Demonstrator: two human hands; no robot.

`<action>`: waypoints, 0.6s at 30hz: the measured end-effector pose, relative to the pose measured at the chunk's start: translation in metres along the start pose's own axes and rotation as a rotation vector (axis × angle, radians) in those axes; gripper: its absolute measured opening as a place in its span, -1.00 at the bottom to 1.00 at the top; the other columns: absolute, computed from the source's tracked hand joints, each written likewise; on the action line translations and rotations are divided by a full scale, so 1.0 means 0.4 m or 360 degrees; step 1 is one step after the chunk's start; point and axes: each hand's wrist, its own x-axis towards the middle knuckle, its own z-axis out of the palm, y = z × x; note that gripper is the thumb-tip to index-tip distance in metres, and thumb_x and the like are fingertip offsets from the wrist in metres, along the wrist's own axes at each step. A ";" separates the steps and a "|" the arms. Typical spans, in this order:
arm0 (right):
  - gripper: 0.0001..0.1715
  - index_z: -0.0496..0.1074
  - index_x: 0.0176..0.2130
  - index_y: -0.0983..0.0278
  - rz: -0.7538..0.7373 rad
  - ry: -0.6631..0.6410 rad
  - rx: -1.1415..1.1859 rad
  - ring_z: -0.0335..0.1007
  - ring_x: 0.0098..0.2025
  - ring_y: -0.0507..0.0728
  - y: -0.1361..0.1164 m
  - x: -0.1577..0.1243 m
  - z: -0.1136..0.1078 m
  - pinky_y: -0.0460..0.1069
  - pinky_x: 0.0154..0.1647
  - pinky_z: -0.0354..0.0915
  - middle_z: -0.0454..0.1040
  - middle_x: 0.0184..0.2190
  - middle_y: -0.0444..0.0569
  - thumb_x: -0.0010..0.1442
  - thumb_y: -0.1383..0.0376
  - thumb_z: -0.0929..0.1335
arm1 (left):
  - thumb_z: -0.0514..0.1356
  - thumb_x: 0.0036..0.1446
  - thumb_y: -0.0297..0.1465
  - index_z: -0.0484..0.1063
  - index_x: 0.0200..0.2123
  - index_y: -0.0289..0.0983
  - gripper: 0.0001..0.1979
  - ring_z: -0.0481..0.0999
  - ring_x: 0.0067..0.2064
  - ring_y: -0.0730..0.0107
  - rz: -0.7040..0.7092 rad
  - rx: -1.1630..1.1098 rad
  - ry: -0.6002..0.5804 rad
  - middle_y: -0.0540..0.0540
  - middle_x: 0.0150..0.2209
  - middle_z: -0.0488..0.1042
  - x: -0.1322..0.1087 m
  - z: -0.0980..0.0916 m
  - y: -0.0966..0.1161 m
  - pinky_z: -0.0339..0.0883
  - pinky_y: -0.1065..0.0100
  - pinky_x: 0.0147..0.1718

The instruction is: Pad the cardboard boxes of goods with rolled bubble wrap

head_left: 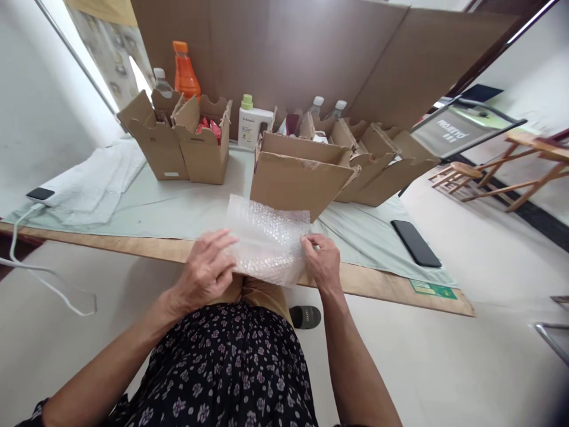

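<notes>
A clear sheet of bubble wrap (271, 243), possibly a pouch, lies at the table's front edge before my body. My right hand (320, 261) pinches its right edge between thumb and fingers. At the sheet's left edge is my left hand (208, 264), slightly blurred, its fingers stretched out and apart; whether the fingertips touch the plastic is hard to tell. Just behind the sheet stands an open cardboard box (302, 181), and the sheet's far edge overlaps the foot of its front wall.
More cardboard boxes (204, 154) line the back, some holding bottles and packets. A white bottle (253, 124) stands between them. Stacked bubble wrap (98, 184) and a cabled white device (41, 194) lie left. A black phone (415, 243) rests right, near a green card (432, 289).
</notes>
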 end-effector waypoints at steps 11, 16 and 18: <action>-0.39 0.44 0.24 0.15 -0.0493 -0.0238 -0.0459 0.40 0.24 0.35 0.064 -0.158 -0.161 0.26 0.26 0.26 0.51 0.23 0.09 0.22 0.15 0.36 | 0.18 0.13 -0.57 0.29 0.36 -0.20 -0.30 0.24 0.45 -0.10 -0.0101 -0.0030 -0.0775 -0.29 0.39 0.34 -0.092 0.009 -0.037 0.15 -0.20 0.40; -0.10 0.20 0.45 0.17 -0.0756 -0.0493 -0.0876 0.11 0.47 0.44 0.094 -0.252 -0.157 0.34 0.30 0.23 0.18 0.48 0.16 0.17 0.34 0.39 | 0.18 0.18 -0.52 0.34 0.35 -0.21 -0.36 0.19 0.48 -0.12 -0.0099 0.0016 -0.0876 -0.30 0.43 0.30 -0.098 0.025 -0.075 0.09 -0.25 0.41; -0.15 0.29 0.40 0.16 -0.0733 -0.0469 -0.0868 0.09 0.49 0.43 0.094 -0.248 -0.125 0.36 0.32 0.21 0.20 0.47 0.15 0.17 0.40 0.37 | 0.19 0.13 -0.53 0.43 0.28 -0.20 -0.39 0.24 0.46 -0.09 -0.0156 -0.0058 -0.0852 -0.27 0.39 0.36 -0.094 0.036 -0.080 0.07 -0.25 0.42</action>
